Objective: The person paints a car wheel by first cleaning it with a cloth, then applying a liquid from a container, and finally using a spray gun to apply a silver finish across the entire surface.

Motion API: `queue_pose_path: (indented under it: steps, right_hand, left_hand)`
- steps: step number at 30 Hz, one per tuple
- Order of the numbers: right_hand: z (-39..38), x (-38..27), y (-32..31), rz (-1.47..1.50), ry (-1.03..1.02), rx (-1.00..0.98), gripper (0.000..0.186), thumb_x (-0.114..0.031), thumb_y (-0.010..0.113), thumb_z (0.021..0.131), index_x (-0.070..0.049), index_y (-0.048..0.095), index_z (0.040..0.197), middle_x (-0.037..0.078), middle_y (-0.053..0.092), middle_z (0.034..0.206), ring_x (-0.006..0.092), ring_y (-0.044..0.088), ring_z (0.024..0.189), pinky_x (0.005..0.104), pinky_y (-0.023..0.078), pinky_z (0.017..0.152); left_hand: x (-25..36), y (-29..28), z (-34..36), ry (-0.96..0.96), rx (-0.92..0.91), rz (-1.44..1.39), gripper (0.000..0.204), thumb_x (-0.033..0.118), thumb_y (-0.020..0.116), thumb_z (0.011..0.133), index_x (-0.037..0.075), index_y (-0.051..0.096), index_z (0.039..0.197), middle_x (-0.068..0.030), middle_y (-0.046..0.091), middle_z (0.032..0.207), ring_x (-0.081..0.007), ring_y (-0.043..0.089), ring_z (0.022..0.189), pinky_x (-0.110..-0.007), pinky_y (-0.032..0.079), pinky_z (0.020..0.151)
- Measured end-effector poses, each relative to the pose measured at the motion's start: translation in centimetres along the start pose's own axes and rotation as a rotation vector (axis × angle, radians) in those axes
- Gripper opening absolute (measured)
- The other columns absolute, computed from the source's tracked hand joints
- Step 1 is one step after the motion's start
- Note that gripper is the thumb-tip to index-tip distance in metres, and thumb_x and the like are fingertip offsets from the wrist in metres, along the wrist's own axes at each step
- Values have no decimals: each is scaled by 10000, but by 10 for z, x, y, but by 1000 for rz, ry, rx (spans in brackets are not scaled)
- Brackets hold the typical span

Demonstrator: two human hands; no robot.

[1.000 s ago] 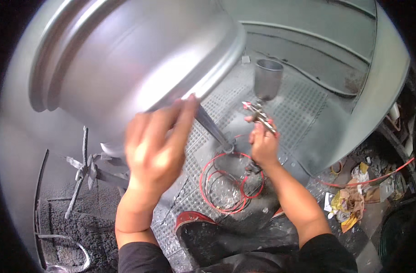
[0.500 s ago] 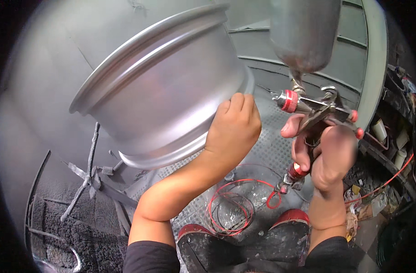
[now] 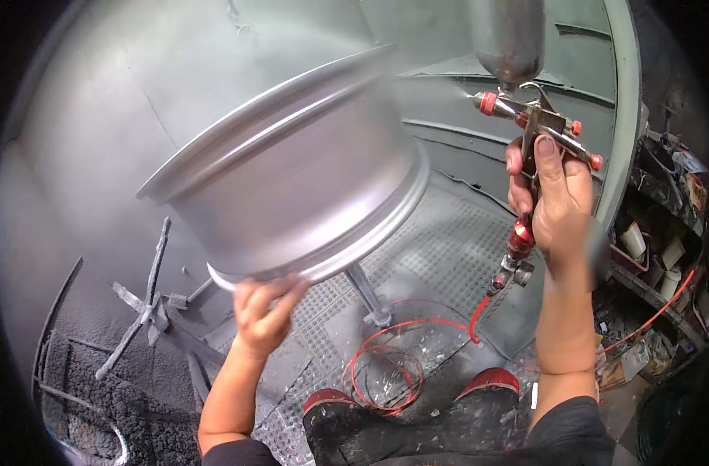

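Note:
A silver wheel rim is tilted on a stand, whose upper part it hides. My left hand is at the rim's lower edge, its curled fingers closed over the lip and slightly blurred. In my right hand is a spray gun with red knobs, its nozzle pointing left toward the rim. Pale mist spreads from the nozzle to the rim's upper right. The gun's metal cup sits on top, cut off by the picture's edge. A red air hose runs from beneath the handle.
The hose lies in loops on the studded floor, near my red-toed shoes. At left stands a paint-crusted metal cross-shaped stand. Cluttered shelves line the right side. Grey booth walls curve behind the rim.
My left hand has moved down and left, from the rim's right side to its lower edge. The spray gun has risen, and mist now shows at its nozzle. The rim sits lower in view.

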State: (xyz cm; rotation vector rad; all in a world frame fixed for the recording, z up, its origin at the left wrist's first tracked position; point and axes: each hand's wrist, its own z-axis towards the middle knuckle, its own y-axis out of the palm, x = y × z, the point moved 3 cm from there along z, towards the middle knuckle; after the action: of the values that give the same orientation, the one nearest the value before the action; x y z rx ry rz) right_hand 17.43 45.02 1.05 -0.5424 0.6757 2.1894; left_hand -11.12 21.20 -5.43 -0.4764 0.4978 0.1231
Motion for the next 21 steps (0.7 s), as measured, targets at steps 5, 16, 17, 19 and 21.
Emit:
queue_pose_path:
  steps: [5,16,17,19,21]
  right_hand:
    - [17,5,-1,22,26,25,322,-328,511,1059,-26,597,1133,32,592,815,53,426,517,206,337,452]
    - [36,18,-9,-44,6,39,288,-315,508,1062,-44,604,1036,22,594,793,54,428,498,215,335,433]
    - [37,17,-11,-41,3,40,288,-315,508,1062,-44,604,1036,22,594,793,54,428,498,215,335,433]
    - [38,18,-11,-78,10,46,295,-319,506,1062,-42,598,1019,21,593,794,54,426,493,220,336,430]
    - [39,19,-6,-79,4,44,297,-320,507,1062,-43,594,1005,21,594,795,54,427,494,221,336,430]
  left_hand:
    - [-93,-7,-124,-343,276,-44,375,-74,609,796,71,641,1140,-126,674,1130,-326,630,1062,-461,452,1013]
    - [-30,-9,-90,-323,30,76,751,103,635,786,54,377,1490,-186,404,1529,-393,334,1451,-584,187,1202]
    - [-10,-5,-89,-180,23,31,731,140,638,789,62,397,1475,-184,417,1516,-399,345,1445,-605,172,1202]
    - [19,2,-89,-18,-33,-21,677,174,648,802,71,436,1437,-184,455,1474,-397,368,1432,-599,172,1208]
    - [-4,22,-100,-60,-35,-78,700,172,648,811,75,392,1455,-174,430,1488,-390,344,1446,-594,172,1211]
